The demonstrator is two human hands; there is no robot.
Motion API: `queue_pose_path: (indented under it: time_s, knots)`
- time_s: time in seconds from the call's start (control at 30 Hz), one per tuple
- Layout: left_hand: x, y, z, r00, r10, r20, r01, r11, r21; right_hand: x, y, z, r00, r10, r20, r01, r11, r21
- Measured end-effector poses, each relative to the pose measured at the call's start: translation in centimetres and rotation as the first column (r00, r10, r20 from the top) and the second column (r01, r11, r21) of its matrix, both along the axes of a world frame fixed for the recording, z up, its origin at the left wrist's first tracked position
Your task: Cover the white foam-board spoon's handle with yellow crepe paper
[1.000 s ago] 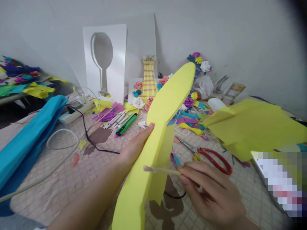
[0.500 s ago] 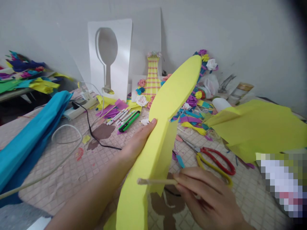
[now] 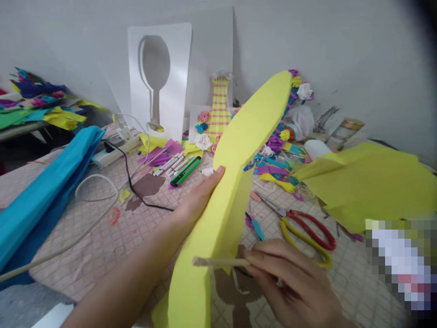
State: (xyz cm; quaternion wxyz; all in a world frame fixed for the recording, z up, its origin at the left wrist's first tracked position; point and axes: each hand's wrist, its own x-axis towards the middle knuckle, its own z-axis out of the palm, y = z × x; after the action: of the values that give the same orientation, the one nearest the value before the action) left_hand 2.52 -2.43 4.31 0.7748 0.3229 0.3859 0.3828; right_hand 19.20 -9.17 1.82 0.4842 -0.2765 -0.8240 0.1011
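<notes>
My left hand (image 3: 201,196) grips a yellow, paper-covered cutout (image 3: 254,118) by its narrow middle, with the thumb lying along the near face. The cutout stands tilted, its rounded upper end leaning to the right, and a loose flap of yellow paper (image 3: 235,218) hangs from its right edge. Between the thumb and fingertips of my right hand (image 3: 290,282) is a thin pale stick (image 3: 218,262). The stick points left across the lower part of the cutout; whether it touches the surface I cannot tell. Scissors (image 3: 285,212) with red and yellow handles lie behind my right hand.
A white board (image 3: 182,82) with a spoon-shaped hole leans on the wall beside a decorated yellow guitar shape (image 3: 220,102). Markers (image 3: 169,165), a green cutter (image 3: 185,171), cables and a power strip (image 3: 114,152) lie left. Yellow paper (image 3: 372,182) spreads right; blue paper (image 3: 51,182) lies left.
The view has shifted slightly. Both hands keep their holds, and the stick has moved a little to the left and down against the cutout.
</notes>
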Motion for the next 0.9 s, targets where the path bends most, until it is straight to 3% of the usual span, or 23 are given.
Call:
queue_pose_path:
  time_s: [0.07,0.27,0.5,0.6,0.73,0.9]
  knots:
    - [0.0,0.1,0.0,1.0,0.006,-0.027,-0.005,0.999,0.039,0.0,0.0,-0.1,1.0,0.013,-0.023,-0.013,1.0,-0.021]
    - [0.1,0.0,-0.2,1.0,-0.007,-0.019,0.008,0.999,0.046,0.3,0.6,-0.8,0.979,-0.139,-0.149,0.131,0.989,-0.066]
    - [0.1,0.1,0.0,0.999,0.031,-0.035,-0.03,0.999,0.029,-0.4,-0.2,-0.3,0.998,0.034,-0.061,-0.039,0.996,-0.081]
    - [0.1,0.1,-0.1,0.998,0.044,-0.045,-0.044,0.999,0.02,0.0,0.0,-0.8,0.99,-0.063,-0.127,0.052,0.995,-0.091]
    - [0.2,-0.2,-0.2,1.0,-0.029,-0.003,0.029,0.999,-0.025,0.5,0.6,-1.3,0.95,-0.235,-0.207,0.206,0.966,-0.154]
    - [0.2,-0.1,-0.1,0.997,-0.072,-0.022,0.072,0.997,0.012,0.1,0.1,-0.4,0.994,-0.067,-0.081,0.061,0.996,-0.065]
